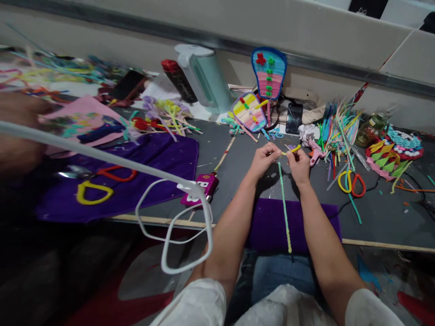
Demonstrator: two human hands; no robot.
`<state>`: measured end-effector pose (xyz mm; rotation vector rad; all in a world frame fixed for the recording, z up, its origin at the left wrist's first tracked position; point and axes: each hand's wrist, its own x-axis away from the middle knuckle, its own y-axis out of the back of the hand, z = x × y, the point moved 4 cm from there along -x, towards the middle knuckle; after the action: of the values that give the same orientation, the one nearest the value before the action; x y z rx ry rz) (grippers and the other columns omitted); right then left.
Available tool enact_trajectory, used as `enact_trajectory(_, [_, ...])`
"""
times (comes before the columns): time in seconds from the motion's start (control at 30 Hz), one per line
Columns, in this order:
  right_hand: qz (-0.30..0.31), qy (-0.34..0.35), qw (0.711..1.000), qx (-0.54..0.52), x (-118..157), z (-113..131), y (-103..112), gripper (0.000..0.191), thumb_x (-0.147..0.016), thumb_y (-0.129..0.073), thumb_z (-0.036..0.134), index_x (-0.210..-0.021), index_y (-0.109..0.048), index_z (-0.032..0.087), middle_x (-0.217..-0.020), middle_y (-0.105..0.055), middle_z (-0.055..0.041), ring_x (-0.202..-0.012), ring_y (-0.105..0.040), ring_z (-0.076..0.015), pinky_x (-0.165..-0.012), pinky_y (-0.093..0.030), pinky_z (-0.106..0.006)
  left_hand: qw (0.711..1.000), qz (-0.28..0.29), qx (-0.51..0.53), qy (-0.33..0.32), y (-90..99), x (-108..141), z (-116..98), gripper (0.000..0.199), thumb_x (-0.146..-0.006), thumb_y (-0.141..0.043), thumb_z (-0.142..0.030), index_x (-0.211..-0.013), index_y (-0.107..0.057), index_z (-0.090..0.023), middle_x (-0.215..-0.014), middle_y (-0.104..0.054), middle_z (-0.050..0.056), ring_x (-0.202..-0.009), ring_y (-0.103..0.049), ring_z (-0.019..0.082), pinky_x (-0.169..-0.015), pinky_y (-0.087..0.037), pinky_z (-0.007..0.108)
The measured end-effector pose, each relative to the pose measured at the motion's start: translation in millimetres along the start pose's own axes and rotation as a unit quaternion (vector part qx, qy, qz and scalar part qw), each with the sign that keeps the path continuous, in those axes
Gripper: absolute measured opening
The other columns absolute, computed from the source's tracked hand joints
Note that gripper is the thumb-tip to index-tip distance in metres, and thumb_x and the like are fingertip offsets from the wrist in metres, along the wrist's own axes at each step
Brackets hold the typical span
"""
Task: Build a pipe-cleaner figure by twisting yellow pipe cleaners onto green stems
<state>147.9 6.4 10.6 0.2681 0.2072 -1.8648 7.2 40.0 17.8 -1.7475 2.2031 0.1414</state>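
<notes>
Above the dark tabletop, my left hand and my right hand are close together, fingers pinched. Between them runs a short yellow pipe cleaner, its thicker end sticking out above my right fingers. Just below my hands a long green-and-yellow pipe cleaner stretches down over a purple cloth at the table's front edge. Behind my hands stand two fan-shaped pipe-cleaner pieces, one blue-rimmed and one with yellow and pink stripes. A pink glue gun lies right of my right hand.
Yellow-and-red scissors and bundled pipe cleaners lie right. Left are a purple power bank-like box, a white cable, more scissors and another person's blurred hand. A teal kettle stands behind.
</notes>
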Motion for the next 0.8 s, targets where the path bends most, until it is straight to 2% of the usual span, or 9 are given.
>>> enact_trajectory(0.17, [0.006,0.017,1.0,0.008,0,2,1,0.009,-0.078,-0.064,0.03,-0.076,-0.061,0.021,-0.068,-0.057,0.0045,-0.062,-0.049,-0.0103,-0.061,-0.042,-0.022,0.997,-0.001,0.057,0.057,-3.7,1,6,0.031,-0.067,-0.078,-0.039,-0.057,-0.063,-0.015,-0.062,-0.05,-0.001,-0.055,-0.044,0.008,-0.053,-0.038,0.021])
enact_trajectory(0.33, [0.0,-0.032,0.998,-0.056,-4,-5,1,0.013,-0.076,-0.064,0.032,-0.075,-0.061,0.02,-0.065,-0.057,0.0056,-0.054,-0.049,-0.0088,-0.053,-0.042,-0.022,0.988,0.023,0.101,0.116,-4.0,5,7,0.023,-0.067,-0.078,-0.033,-0.078,-0.071,-0.014,-0.065,-0.061,0.0,-0.055,-0.051,0.008,-0.057,-0.044,0.021])
enact_trajectory(0.47, [0.019,-0.057,0.991,-0.116,-6,-5,-1,0.015,-0.075,-0.066,0.032,-0.073,-0.06,0.019,-0.06,-0.055,0.0067,-0.049,-0.048,-0.0071,-0.049,-0.042,-0.02,0.979,0.027,0.142,0.144,-2.1,7,7,0.026,-0.063,-0.08,-0.027,-0.084,-0.073,-0.014,-0.071,-0.067,0.001,-0.058,-0.057,0.009,-0.059,-0.047,0.021])
enact_trajectory(0.63, [0.089,-0.146,0.955,-0.243,0,1,-8,0.019,-0.068,-0.074,0.032,-0.07,-0.061,0.018,-0.053,-0.051,0.0075,-0.047,-0.042,-0.0063,-0.048,-0.045,-0.021,0.972,0.022,0.183,0.144,-3.3,9,9,0.028,-0.059,-0.083,-0.026,-0.083,-0.074,-0.014,-0.071,-0.07,0.003,-0.062,-0.063,0.011,-0.061,-0.049,0.022])
enact_trajectory(0.8, [0.116,-0.204,0.919,-0.317,6,7,-14,0.017,-0.071,-0.074,0.026,-0.069,-0.06,0.017,-0.053,-0.053,0.006,-0.046,-0.042,-0.0054,-0.046,-0.044,-0.019,0.972,0.002,0.198,0.126,-6.2,10,13,0.031,-0.055,-0.086,-0.028,-0.08,-0.074,-0.016,-0.071,-0.07,0.003,-0.063,-0.064,0.013,-0.062,-0.051,0.024])
